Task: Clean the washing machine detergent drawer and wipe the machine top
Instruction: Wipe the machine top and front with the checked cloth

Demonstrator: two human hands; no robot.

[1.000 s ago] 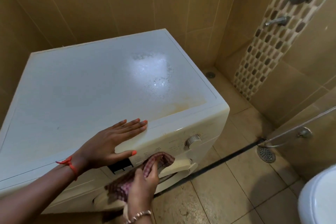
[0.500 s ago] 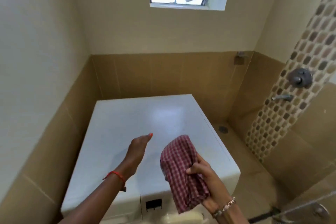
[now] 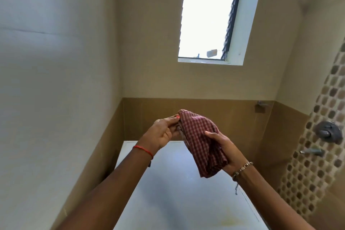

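A red-and-white checked cloth (image 3: 200,142) is held up in the air in front of me, above the washing machine top (image 3: 179,198). My left hand (image 3: 164,132) pinches the cloth's upper left edge between thumb and fingers. My right hand (image 3: 222,147) grips the cloth from the right, fingers curled round its bunched lower part. The white machine top fills the lower middle of the view, with a faint yellowish stain near its front. The machine's front and the detergent drawer are out of view.
Tan tiled walls close in behind and left of the machine. A shower valve (image 3: 326,131) and spout (image 3: 311,151) sit on the mosaic strip at the right. A bright window (image 3: 207,22) is high on the back wall.
The view has tilted up from the machine's front to the wall. My right hand lifted the cloth away from the drawer area, and my left hand left the machine top and took hold of the cloth.
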